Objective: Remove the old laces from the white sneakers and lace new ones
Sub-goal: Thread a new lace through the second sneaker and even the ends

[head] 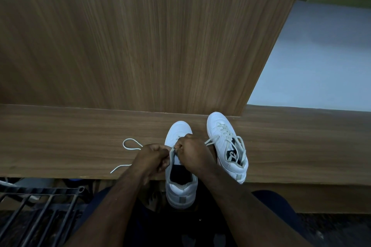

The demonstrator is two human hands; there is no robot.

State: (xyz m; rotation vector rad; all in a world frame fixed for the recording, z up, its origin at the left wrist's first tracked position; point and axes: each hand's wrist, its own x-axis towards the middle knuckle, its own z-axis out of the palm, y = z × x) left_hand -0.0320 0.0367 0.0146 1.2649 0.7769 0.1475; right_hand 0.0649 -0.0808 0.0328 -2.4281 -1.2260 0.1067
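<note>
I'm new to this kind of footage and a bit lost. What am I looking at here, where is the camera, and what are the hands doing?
There is no machine here: a person works with two bare hands. The single picture comes from a wide-angle camera worn on the head, looking forward and down, so the arms reach in from the bottom edge.

On a wooden shelf stand two white sneakers. The near sneaker is in the middle, its heel hanging over the shelf's front edge. The left hand and the right hand meet above its tongue, and both pinch a pale lace, whose free part trails in a loop to the left on the wood. Whether it is going in or coming out, I cannot tell.

The second sneaker stands to the right, laced, with loose ends draped over its opening. A dark metal rack shows at lower left.
</note>
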